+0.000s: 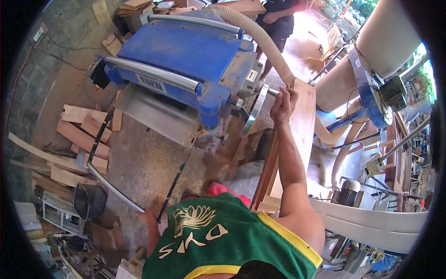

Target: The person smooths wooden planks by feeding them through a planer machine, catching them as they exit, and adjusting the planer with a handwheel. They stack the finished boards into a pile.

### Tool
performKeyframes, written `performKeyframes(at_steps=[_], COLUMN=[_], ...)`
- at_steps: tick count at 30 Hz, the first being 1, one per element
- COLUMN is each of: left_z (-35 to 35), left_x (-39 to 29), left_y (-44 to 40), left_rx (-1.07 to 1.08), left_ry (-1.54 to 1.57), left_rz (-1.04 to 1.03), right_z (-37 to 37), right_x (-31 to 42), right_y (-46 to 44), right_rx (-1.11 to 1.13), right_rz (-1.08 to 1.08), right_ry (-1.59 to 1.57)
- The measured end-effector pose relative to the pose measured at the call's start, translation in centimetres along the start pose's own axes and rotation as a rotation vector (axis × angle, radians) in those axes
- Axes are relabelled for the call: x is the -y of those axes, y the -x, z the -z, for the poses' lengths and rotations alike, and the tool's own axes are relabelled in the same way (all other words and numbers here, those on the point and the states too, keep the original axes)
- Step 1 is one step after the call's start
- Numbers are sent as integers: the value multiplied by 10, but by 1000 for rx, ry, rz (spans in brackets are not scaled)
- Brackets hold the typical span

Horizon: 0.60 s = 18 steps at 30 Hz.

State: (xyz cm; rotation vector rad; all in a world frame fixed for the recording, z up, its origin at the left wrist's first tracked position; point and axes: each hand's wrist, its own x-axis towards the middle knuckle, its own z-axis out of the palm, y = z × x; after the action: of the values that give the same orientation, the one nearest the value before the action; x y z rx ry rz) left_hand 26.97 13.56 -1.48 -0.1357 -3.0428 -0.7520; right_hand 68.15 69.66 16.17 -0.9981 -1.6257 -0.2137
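A large blue thickness planer [181, 44] stands in front of me, with shiny rollers along its top edges. On its right side is a metal handwheel [254, 111] with a short crank handle [274, 92]. My right hand [284, 106] is closed around that crank handle, arm stretched forward. Low in the view, my left hand [149, 217] is at the near end of a metal roller bar [116, 189] of a black support frame. Its fingers are mostly hidden, so whether it grips the bar is unclear. The planer's metal bed [155, 114] shows below the blue housing.
A ribbed hose [267, 39] arches from the planer towards a dust collector [367, 93] at right. A long wooden board [302, 121] lies beside my right arm. Wood offcuts [83, 132] and a black basket [89, 201] are at left. Another person [276, 23] stands behind the planer.
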Motion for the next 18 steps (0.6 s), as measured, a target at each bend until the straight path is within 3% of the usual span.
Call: performKeyframes(at_steps=[7, 9, 10, 12, 14, 15, 16, 18], left_z=[-19, -21, -23, -25, -32, -27, -24, 13], left_x=[27, 45, 53, 65, 58, 51, 36, 6], left_y=[-16, -18, -20, -34, -28, -23, -21, -6], left_rx=[48, 40, 46, 175, 95, 92, 83, 163], left_ry=[-127, -35, -52, -266, -174, -147, -111, -204], left_rz=[77, -109, -110, -6, 5, 46, 88, 116], right_z=[-11, -20, -16, 16, 63, 81, 88, 95], right_x=[-10, -24, -17, 29, 90, 110, 105, 100], right_y=[6, 41, 68, 119, 108, 90, 68, 8], right_rx=[-23, 58, 156, 366, 496, 455, 420, 494], right_rz=[43, -64, -151, -551, -875, -970, -725, -869], right_ry=[2, -16, 21, -65, -43, -217, -160, -204])
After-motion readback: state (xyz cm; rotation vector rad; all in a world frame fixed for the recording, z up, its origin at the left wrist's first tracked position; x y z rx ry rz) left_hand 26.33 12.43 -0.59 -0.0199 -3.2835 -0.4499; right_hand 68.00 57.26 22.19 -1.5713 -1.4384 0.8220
